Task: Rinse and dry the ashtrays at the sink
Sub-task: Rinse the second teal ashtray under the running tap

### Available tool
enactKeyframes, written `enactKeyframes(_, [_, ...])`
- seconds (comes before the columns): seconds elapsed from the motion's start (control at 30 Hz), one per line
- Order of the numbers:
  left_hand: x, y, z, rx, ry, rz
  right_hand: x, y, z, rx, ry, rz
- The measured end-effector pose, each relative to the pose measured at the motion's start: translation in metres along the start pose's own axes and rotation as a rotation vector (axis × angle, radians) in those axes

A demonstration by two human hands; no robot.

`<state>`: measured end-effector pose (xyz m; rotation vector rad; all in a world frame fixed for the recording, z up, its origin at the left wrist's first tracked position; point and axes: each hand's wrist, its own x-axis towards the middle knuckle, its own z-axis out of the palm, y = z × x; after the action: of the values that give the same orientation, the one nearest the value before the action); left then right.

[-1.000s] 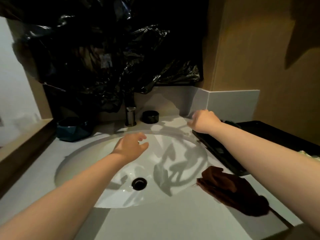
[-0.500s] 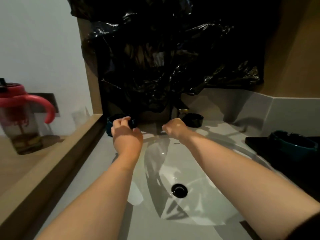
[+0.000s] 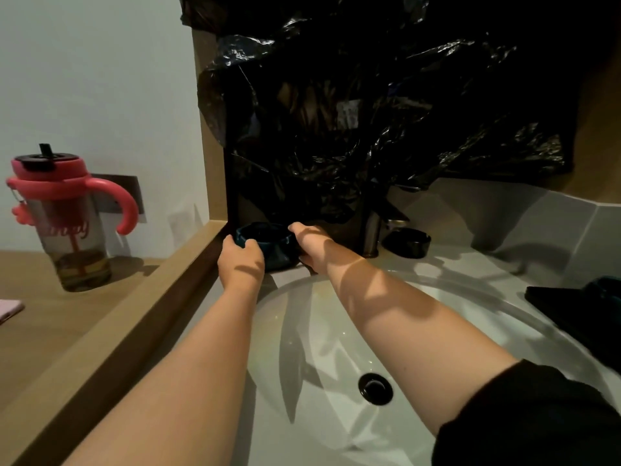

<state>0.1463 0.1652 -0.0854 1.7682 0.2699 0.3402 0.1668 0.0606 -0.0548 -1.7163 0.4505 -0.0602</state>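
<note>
A dark teal ashtray (image 3: 268, 242) stands on the counter at the back left of the white sink (image 3: 336, 331). My left hand (image 3: 240, 258) grips its left rim with the thumb over the edge. My right hand (image 3: 311, 240) holds its right side, fingers curled round the wall. A black ashtray (image 3: 406, 243) sits right of the faucet (image 3: 373, 230). Another teal ashtray (image 3: 605, 287) rests on a black tray (image 3: 571, 311) at the right edge, mostly cut off.
A pink-lidded tumbler (image 3: 67, 223) stands on the wooden ledge (image 3: 134, 297) to the left. Black plastic sheeting (image 3: 369, 112) hangs over the wall behind the faucet. The drain (image 3: 375, 388) lies in the basin's middle.
Both hands moved from above the basin and the right tray to the back left corner and took hold of the teal ashtray. The view turned left.
</note>
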Motion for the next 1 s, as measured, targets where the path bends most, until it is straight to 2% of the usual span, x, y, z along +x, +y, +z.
enactKeyframes(0.3, [0.007, -0.005, 0.011, 0.048, 0.024, -0.04, 0.004, 0.002, 0.007, -0.048, 0.057, -0.009])
enactKeyframes(0.57, [-0.006, 0.008, 0.014, 0.048, -0.04, -0.084, -0.004, 0.003, -0.013, -0.052, 0.184, -0.103])
enactKeyframes(0.67, [-0.01, 0.019, 0.011, 0.014, -0.127, -0.165, -0.013, 0.006, -0.027, -0.024, 0.198, -0.082])
enactKeyframes(0.77, [-0.022, 0.034, 0.005, -0.04, -0.249, -0.297, -0.024, 0.015, -0.048, -0.039, 0.133, -0.099])
enactKeyframes(0.87, [-0.034, 0.042, 0.006, 0.023, -0.356, -0.316, -0.04, 0.027, -0.071, 0.047, 0.097, -0.07])
enactKeyframes(1.0, [-0.065, 0.04, 0.01, 0.044, -0.543, -0.29, -0.059, 0.041, -0.096, 0.122, 0.159, 0.014])
